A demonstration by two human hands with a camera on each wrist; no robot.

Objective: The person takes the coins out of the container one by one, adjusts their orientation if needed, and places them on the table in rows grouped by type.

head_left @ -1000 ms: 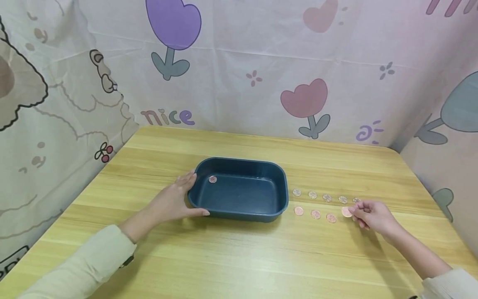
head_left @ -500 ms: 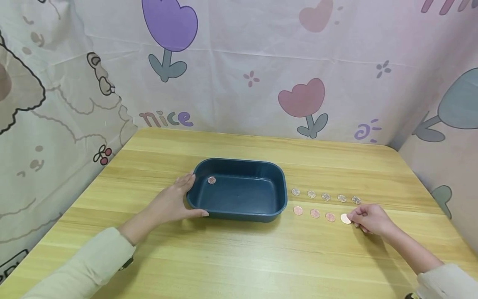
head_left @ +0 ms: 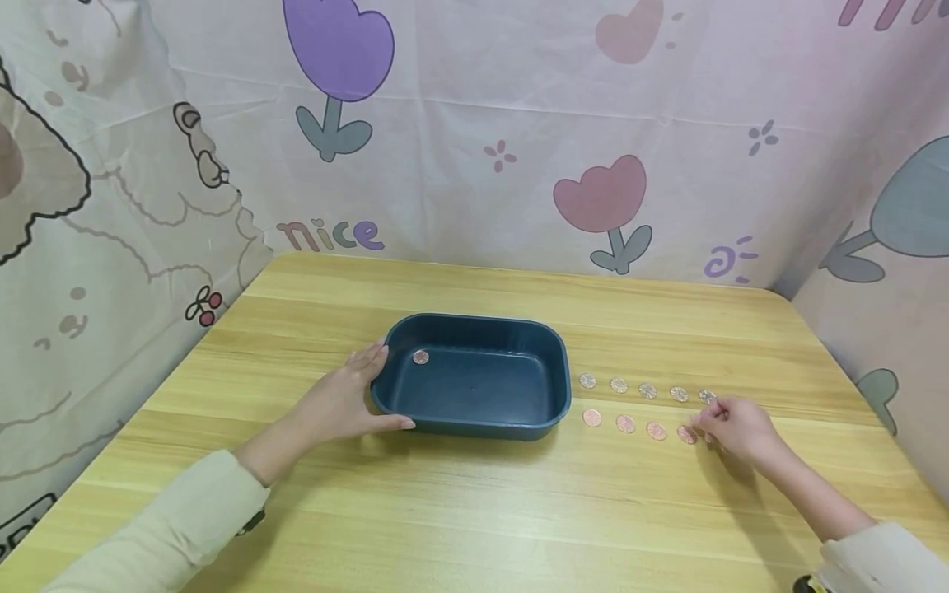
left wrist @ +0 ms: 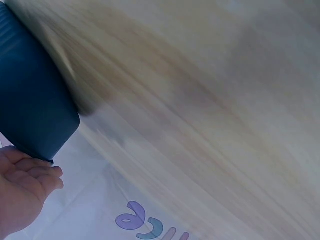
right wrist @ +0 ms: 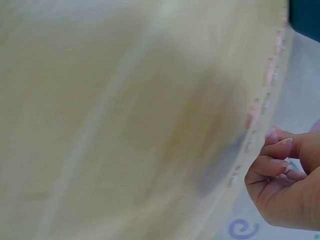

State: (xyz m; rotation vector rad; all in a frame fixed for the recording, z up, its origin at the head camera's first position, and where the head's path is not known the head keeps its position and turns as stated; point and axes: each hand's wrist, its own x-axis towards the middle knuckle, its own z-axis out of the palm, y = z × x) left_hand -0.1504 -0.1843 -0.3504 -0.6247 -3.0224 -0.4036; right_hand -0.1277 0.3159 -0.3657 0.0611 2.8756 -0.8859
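A dark blue rectangular plastic basin (head_left: pixel 478 428) stands on the table. My left hand (head_left: pixel 348 402) holds its left end, thumb along the near side and fingers at the left rim. Inside the basin lies one copper-coloured coin (head_left: pixel 421 357). To its right are two rows of coins: several silvery ones, such as this silver coin (head_left: pixel 648 391), behind several copper ones. My right hand (head_left: pixel 741 427) hovers beside the end copper coin (head_left: pixel 686 434). Its fingers are curled with thumb and index tips together, and no coin shows between them in the right wrist view.
The wood-grain table (head_left: pixel 474 511) reaches to a patterned cloth (head_left: pixel 460 198) hanging behind and at both sides. The basin's right wall is close to the first coins of both rows.
The coin pinched by my right hand came down at the right end of the near row and now lies flat, let go. That hand has lifted slightly. The left hand and basin stayed put.
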